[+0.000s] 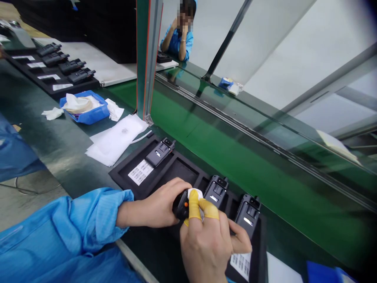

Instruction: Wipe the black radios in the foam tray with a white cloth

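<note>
Green bench, black foam tray. Wearer's left hand wrapped around black handheld, over tray. Right hand, fingers closed on white wad, pressing it. Uneven push might slip handheld onto neighbouring units.

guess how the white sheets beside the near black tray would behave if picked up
The white sheets would probably flop, since they look thin. They may slide apart, as their edges are fanned unevenly.
</note>
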The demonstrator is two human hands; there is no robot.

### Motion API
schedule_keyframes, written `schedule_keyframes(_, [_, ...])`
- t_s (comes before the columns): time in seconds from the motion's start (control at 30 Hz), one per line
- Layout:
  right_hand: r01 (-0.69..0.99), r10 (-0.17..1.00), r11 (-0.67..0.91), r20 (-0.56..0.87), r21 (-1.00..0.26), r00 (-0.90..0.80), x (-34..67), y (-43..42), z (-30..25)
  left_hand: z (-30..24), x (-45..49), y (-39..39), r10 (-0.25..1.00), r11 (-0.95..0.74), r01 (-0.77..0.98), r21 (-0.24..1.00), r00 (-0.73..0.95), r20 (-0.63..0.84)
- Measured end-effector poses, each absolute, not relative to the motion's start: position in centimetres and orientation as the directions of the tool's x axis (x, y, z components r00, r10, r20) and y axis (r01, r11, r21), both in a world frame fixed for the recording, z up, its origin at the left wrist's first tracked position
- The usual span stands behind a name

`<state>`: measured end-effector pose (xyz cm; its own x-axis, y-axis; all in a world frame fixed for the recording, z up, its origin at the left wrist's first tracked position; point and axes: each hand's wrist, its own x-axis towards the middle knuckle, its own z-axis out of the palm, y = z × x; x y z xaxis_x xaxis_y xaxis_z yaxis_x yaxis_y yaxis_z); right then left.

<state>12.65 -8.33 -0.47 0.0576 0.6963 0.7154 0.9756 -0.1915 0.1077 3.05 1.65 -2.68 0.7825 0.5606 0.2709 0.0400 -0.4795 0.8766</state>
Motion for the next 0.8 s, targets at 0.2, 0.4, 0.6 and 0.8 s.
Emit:
schedule_keyframes(0.2, [0.985,0.659,-0.167,0.740,-0.032,0.135,14.0,-8.5,-0.6,-2.5,2.8,1.8,0.567,-0.481,0.066,0.874,0.784,0.253])
schedule_keyframes(0.4, [0.990,0.687,0.062,0.725,-0.125,0.049,14.6,-8.0,-0.7,-2.5,2.9,1.8,0.552,-0.465,0.029,0.885,0.791,0.264])
schedule_keyframes(0.6, [0.967,0.696,0.182,0.718,-0.179,0.002,15.3,-8.0,-0.4,-2.3,2.8,2.0,0.538,-0.460,0.034,0.887,0.805,0.248])
schedule_keyframes(0.8, [0.972,0.689,0.176,0.725,-0.157,-0.007,15.9,-8.6,-0.5,-2.4,2.7,2.0,0.521,-0.466,0.032,0.884,0.818,0.244])
